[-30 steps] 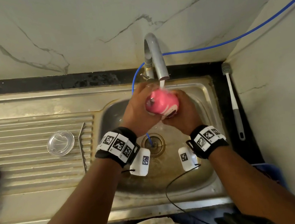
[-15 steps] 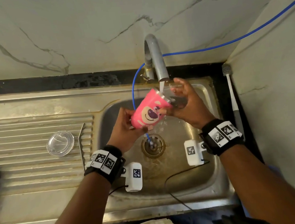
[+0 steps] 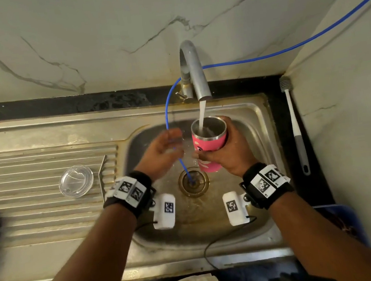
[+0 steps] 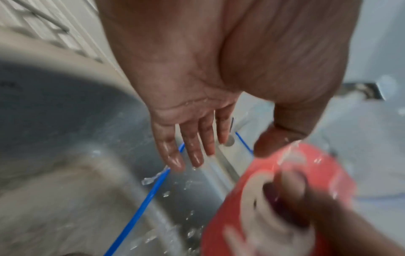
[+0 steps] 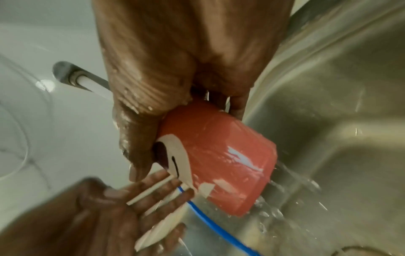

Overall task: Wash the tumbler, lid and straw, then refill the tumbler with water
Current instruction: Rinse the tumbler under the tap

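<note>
My right hand (image 3: 225, 149) grips the pink tumbler (image 3: 210, 142) upright under the tap (image 3: 195, 73), and water streams into its steel mouth. In the right wrist view the fingers wrap the tumbler (image 5: 217, 155). My left hand (image 3: 165, 152) hovers just left of it with fingers spread and straight, holding nothing; its wet fingers (image 4: 192, 149) show in the left wrist view beside the tumbler (image 4: 285, 199). The clear lid (image 3: 76, 181) lies on the draining board, and the metal straw (image 3: 102, 173) lies just right of the lid.
A blue hose (image 3: 171, 128) runs from the wall behind the tap down into the drain (image 3: 193, 181) of the steel sink (image 3: 253, 113). A long white and grey brush (image 3: 294, 124) lies on the dark counter at the right. A blue tub (image 3: 344, 221) sits at the lower right.
The tumbler went from tilted in my left hand to upright in my right hand under the stream. My left hand let go and drew back to the left.
</note>
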A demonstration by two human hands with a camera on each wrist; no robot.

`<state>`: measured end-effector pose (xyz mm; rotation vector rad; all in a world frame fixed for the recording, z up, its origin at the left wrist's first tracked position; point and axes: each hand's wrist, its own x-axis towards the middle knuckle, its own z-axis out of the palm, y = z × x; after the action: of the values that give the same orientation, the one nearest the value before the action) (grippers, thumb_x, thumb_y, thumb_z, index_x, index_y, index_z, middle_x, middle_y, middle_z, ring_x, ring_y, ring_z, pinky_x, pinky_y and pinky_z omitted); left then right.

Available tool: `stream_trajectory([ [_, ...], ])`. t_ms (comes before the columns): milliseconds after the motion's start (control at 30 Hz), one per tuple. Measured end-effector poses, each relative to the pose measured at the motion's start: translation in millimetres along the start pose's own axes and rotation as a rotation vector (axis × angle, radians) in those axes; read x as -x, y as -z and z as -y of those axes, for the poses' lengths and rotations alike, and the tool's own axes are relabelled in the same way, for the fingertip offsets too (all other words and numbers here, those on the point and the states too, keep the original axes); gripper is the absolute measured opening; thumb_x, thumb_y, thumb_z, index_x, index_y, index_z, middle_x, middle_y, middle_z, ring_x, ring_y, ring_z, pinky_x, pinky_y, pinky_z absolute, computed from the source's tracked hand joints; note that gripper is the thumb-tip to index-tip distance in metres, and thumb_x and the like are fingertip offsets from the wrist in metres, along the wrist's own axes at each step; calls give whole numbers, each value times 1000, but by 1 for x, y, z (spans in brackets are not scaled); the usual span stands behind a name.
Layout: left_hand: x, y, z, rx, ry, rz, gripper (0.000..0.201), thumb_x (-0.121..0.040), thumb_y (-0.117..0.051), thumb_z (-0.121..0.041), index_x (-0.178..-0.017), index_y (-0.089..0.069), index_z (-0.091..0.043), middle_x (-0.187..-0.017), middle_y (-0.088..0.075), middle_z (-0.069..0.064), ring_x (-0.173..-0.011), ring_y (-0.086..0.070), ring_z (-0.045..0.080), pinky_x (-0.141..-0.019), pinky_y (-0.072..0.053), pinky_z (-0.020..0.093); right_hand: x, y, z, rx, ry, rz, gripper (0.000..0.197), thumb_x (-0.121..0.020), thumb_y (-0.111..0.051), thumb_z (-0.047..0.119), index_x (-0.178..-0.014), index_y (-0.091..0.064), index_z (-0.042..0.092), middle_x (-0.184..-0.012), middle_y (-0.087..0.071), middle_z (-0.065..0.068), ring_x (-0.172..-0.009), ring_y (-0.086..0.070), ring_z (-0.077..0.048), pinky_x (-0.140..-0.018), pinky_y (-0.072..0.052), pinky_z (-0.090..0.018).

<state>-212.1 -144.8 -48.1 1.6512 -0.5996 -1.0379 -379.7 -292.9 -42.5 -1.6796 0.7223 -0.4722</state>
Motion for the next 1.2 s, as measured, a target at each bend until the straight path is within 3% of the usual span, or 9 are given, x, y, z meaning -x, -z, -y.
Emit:
stream_trajectory([
  [133, -29, 10, -46, 204, -3, -116, 49, -103, -56, -5, -151, -48, -13, -151, -55, 4, -117, -62, 11, -88, -55, 26, -4, 6, 2, 110, 89, 45, 91, -57, -106, 24, -133, -56, 22, -125, -69, 10, -116, -66, -8, -97, -57, -25],
  [267, -51, 1, -75, 190, 49, -88, 54, -98, -59, -17, -150, -49, -25, -146, -57, -10, -126, -57, 8, -109, -47, 39, -10, 1, 4, 120, 77, 47, 94, -58, -105, 25, -136, -53, 21, -126, -69, 9, -117, -66, -9, -98, -58, -32],
  [433, -57, -7, -79, 367, 31, -120, 49, -75, -72, -31, -123, -65, -23, -105, -75, -11, -101, -61, 10, -84, -46, 24, -14, 1, 2, 131, 90, 38, 96, -58, -105, 25, -138, -52, 22, -128, -68, 9, -118, -66, -8, -99, -57, -31],
  [567, -59, -15, -78, 284, 6, -114, 59, -96, -70, -17, -151, -49, -11, -143, -63, 3, -128, -61, 13, -103, -49, 25, -13, 8, -1, 170, 105, 32, 97, -58, -105, 28, -138, -52, 21, -129, -67, 7, -119, -65, -9, -100, -56, -30],
  [667, -57, -16, -72, 235, -37, -198, 51, -102, -64, -15, -151, -49, -12, -148, -59, 2, -137, -56, 17, -117, -45, 37, -15, 11, -1, 170, 132, -4, 96, -56, -106, 26, -137, -55, 15, -126, -69, 4, -117, -66, -10, -98, -57, -28],
  [900, -23, -12, -29, 118, -26, -247, 42, -84, -67, -50, -118, -67, -25, -118, -71, -1, -112, -67, 17, -107, -52, 49, -18, 15, -11, 204, 79, 124, 90, -54, -106, 19, -130, -59, 16, -120, -71, 8, -111, -68, -3, -96, -57, -28],
  [1000, -9, -10, -13, 113, -10, -258, 38, -88, -67, -41, -120, -70, -19, -115, -73, -10, -107, -67, 6, -101, -52, 36, -18, 18, -18, 275, 55, 35, 92, -51, -108, 27, -129, -60, 15, -116, -71, 9, -105, -66, 3, -92, -55, -16],
  [1133, -3, -15, 5, 69, -12, -243, 23, -101, -68, -16, -122, -69, -7, -109, -72, -5, -93, -66, -2, -90, -48, 26, -15, 14, -34, 339, -51, 163, 85, -49, -106, 23, -122, -62, 28, -113, -72, 12, -106, -67, 0, -95, -60, -39],
  [1200, -1, -18, 14, 33, -12, -239, 19, -101, -67, -13, -119, -70, -8, -106, -71, -4, -91, -65, 0, -86, -48, 25, -15, 11, -38, 293, -91, 57, 84, -51, -106, 31, -121, -61, 31, -112, -72, 12, -103, -68, -1, -91, -60, -31],
])
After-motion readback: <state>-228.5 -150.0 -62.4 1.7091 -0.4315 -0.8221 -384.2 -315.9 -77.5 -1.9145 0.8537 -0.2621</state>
